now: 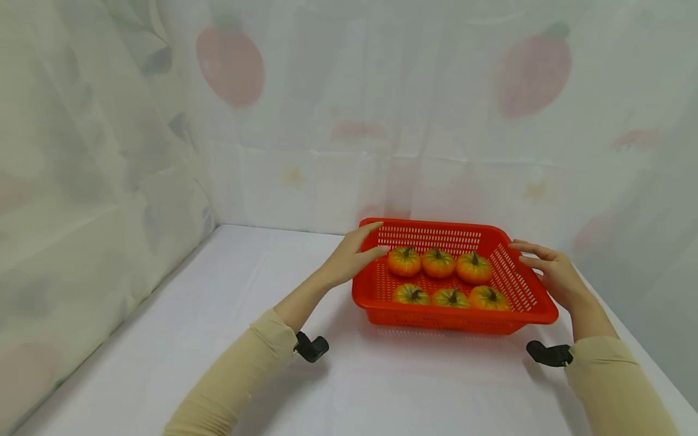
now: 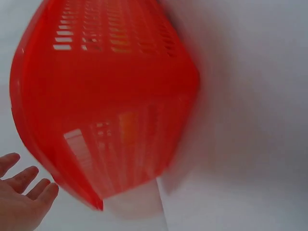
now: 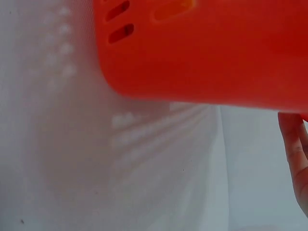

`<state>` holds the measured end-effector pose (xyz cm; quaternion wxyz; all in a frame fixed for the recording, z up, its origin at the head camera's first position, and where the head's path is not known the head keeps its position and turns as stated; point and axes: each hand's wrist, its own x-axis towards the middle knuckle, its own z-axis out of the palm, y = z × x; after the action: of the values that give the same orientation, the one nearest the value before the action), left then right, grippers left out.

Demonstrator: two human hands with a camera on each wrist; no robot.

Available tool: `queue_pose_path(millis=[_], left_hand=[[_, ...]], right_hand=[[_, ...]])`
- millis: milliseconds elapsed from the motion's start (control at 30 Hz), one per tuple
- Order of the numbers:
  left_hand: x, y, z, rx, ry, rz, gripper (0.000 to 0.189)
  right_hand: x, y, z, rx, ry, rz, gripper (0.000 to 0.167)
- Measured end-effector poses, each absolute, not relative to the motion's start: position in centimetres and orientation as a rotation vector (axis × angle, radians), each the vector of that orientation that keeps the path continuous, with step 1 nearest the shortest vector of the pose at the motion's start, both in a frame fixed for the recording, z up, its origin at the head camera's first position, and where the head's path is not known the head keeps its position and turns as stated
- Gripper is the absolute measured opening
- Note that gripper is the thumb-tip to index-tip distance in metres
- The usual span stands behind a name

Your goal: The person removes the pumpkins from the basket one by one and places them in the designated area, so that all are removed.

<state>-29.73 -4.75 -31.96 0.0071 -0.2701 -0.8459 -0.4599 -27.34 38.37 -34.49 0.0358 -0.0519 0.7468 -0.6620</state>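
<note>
the red basket (image 1: 442, 321) sits towards the far right corner of the table (image 1: 272, 284), near its far edge, with six little pumpkins (image 1: 438, 264) inside in two rows of three. the left hand (image 1: 351, 257) is at the basket's left end, fingers extended, thumb apart, gripping nothing; the right hand (image 1: 556, 275) is at the other end, fingers loosely bent and apparently not clamped on it, though i cannot tell whether they touch. if one end rose or slid ahead of the other, the basket could tilt and the pumpkins, round and loose, could roll together. its smooth, curved lip might also slip from fingers this slack. the basket looks like glossy plastic, pierced with slots; the pumpkins are squat and ribbed, orange blending to yellow-green, with dark stubby stems.
</note>
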Motion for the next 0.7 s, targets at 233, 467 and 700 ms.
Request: queue_pose_path(millis=[233, 467, 700], left_hand=[[-30.0, -2.0, -31.2, -0.864, -2.682, -1.577, 0.066], [-31.6, 0.1, -31.2, -0.796, -2.778, -1.629, 0.063], [-33.1, 0.5, -31.3, -0.685, -2.814, -1.737, 0.064]], right_hand=[[-27.2, 38.5, -34.5, -0.058, 2.275, -2.021, 0.035], [-27.2, 38.8, -35.1, -0.078, 2.233, -2.084, 0.035], [-27.4, 38.7, -35.6, -0.105, 2.225, -2.125, 0.035]])
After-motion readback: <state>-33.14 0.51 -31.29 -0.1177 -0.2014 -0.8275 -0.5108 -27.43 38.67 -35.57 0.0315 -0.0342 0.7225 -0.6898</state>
